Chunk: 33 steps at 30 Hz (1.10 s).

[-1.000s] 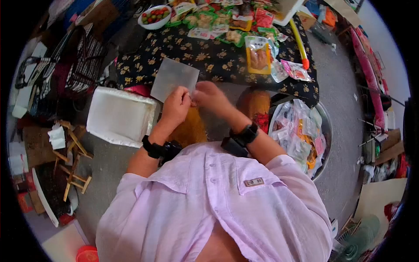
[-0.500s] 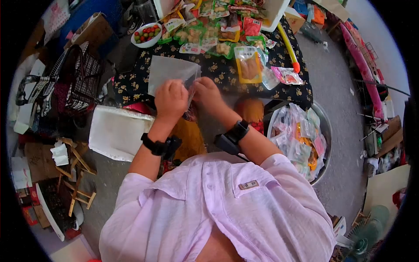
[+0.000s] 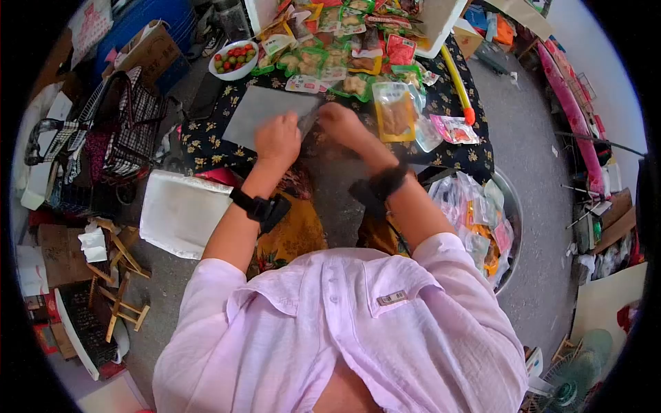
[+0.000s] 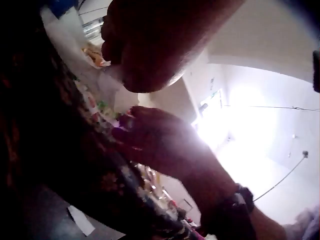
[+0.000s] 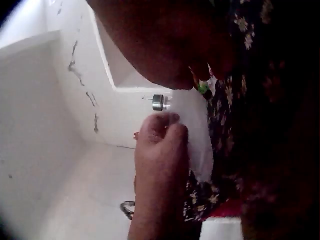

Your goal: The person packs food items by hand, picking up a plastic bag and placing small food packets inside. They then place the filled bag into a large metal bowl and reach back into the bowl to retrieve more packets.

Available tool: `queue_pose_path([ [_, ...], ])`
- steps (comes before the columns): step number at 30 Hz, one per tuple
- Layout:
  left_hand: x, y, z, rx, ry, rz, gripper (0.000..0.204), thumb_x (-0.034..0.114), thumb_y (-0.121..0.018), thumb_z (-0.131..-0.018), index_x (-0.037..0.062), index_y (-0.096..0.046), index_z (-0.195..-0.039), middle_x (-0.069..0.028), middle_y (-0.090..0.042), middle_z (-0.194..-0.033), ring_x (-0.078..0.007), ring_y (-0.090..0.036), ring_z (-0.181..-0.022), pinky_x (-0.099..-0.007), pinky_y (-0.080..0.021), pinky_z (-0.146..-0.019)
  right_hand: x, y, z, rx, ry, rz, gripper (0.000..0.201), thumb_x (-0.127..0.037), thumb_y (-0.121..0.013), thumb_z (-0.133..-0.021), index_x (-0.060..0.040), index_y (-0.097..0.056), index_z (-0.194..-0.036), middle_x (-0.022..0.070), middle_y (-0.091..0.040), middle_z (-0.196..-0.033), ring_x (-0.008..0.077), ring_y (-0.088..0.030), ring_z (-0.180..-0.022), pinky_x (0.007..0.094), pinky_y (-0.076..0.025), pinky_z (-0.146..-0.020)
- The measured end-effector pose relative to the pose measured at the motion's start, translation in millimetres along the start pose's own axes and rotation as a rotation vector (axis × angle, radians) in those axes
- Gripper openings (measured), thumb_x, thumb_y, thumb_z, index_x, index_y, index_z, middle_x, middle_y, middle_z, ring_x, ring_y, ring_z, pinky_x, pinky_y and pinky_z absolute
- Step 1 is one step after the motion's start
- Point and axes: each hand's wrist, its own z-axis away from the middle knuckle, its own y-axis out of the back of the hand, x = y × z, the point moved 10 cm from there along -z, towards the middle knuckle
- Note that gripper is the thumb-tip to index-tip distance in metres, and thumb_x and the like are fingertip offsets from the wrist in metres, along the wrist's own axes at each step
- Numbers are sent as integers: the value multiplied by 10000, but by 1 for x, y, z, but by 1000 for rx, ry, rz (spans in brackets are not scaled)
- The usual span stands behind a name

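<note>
A clear, frosted plastic bag is spread over the near edge of the flowered cloth. My left hand pinches its near side, fingers curled; the right wrist view shows that thumb and fingers of the left hand gripping the plastic. At the bag's right edge, my right hand has its fingers curled in on the film, slightly blurred. In the left wrist view the right hand reaches in beside the left hand.
Packaged snacks crowd the table's far side, with a bowl of small red and green fruit. A yellow-bordered pouch lies right of my hands. A white foam box stands lower left; a metal basin full of packets sits lower right.
Both hands have moved forward over the table and a little apart, from close together a second ago. The bag now lies flatter over the cloth.
</note>
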Motion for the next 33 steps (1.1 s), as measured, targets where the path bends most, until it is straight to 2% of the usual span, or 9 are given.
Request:
queue_pose_path([
  [1, -7, -21, 0, -34, 38, -10, 96, 138, -476, -689, 72, -473, -759, -119, -518, -685, -320, -504, -595, -433, -390, -520, -10, 9, -7, 63, 146, 207, 136, -137, -500, -741, -14, -499, -799, 132, -546, -754, 265, -544, -705, 328, -437, -560],
  [10, -21, -52, 8, 227, 56, 241, 85, 150, -468, -679, 72, -448, -708, -128, -507, -651, -343, -486, -579, -458, -375, -516, 31, 60, -74, 300, 49, 995, 196, -170, -443, -708, -22, -514, -814, 186, -546, -788, 333, -539, -739, 414, -431, -661],
  [13, -21, -45, 7, 280, 57, 223, 85, 150, -472, -674, 74, -449, -704, -124, -507, -649, -341, -485, -581, -458, -375, -512, 55, 48, -84, 49, -179, 945, 211, -178, -457, -695, -28, -522, -828, 182, -545, -859, 330, -543, -741, 407, -434, -660],
  [16, -23, -49, 9, 253, 73, 255, 88, 151, -475, -669, 74, -448, -702, -122, -507, -653, -337, -488, -584, -454, -377, -509, 42, 26, -74, -10, -38, 780, 186, -168, -464, -681, -6, -527, -746, 207, -562, -766, 330, -557, -721, 399, -447, -615],
  [18, -23, -49, 10, 258, 72, 242, 85, 148, -474, -668, 74, -450, -702, -122, -507, -654, -335, -490, -584, -452, -379, -509, 82, 5, -92, -237, 115, 709, 211, -174, -460, -681, 9, -521, -767, 218, -553, -779, 339, -546, -749, 394, -439, -638],
  [20, -23, -50, 9, 248, 83, 224, 83, 147, -473, -667, 74, -450, -701, -122, -507, -655, -334, -493, -585, -451, -380, -509, 90, 10, -93, -236, 65, 630, 226, -195, -473, -681, -10, -529, -798, 206, -548, -821, 336, -534, -781, 387, -429, -668],
  [22, -24, -52, 7, 224, 108, 200, 83, 147, -472, -667, 73, -449, -699, -123, -507, -657, -332, -494, -587, -450, -381, -509, 66, 43, -76, -10, -180, 544, 235, -233, -504, -684, -61, -552, -838, 169, -548, -893, 323, -521, -818, 377, -416, -703],
  [28, -28, -54, 5, 160, 175, 262, 99, 142, -462, -678, 57, -460, -729, -139, -518, -690, -342, -497, -633, -449, -386, -536, 36, 34, -64, 62, 31, 612, 318, -249, -536, -671, -2, -498, -867, 204, -536, -864, 357, -508, -810, 409, -421, -683],
  [33, -29, -49, 6, 191, 189, 285, 110, 139, -455, -686, 51, -462, -751, -145, -519, -697, -346, -495, -653, -454, -383, -549, 60, 25, -71, 31, -53, 562, 466, -308, -612, -626, -16, -470, -959, 196, -528, -881, 334, -505, -854, 399, -427, -684],
])
